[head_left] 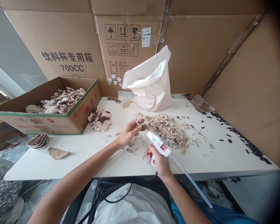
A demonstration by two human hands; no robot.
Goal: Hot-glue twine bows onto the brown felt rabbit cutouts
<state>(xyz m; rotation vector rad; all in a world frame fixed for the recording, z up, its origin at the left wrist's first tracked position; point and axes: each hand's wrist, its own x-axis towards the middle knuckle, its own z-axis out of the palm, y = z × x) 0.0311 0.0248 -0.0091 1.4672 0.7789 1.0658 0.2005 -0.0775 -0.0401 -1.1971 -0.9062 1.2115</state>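
My left hand (128, 133) pinches a small brown-and-cream heart-shaped piece (141, 123) just above the white table (72, 155). My right hand (159, 159) is wrapped round the handle of a white hot glue gun (159, 144), whose nozzle points up and left at that piece. A glue stick (191, 182) sticks out from the gun's back toward me. Right beside the nozzle lies a heap of small tan bows (168, 127).
An open cardboard box (60, 119) with several finished pieces stands at the left, a small pile of pieces (100, 119) next to it. A white bag (151, 84) stands at the back. Cardboard walls surround the table; black scraps (235, 137) litter the right side.
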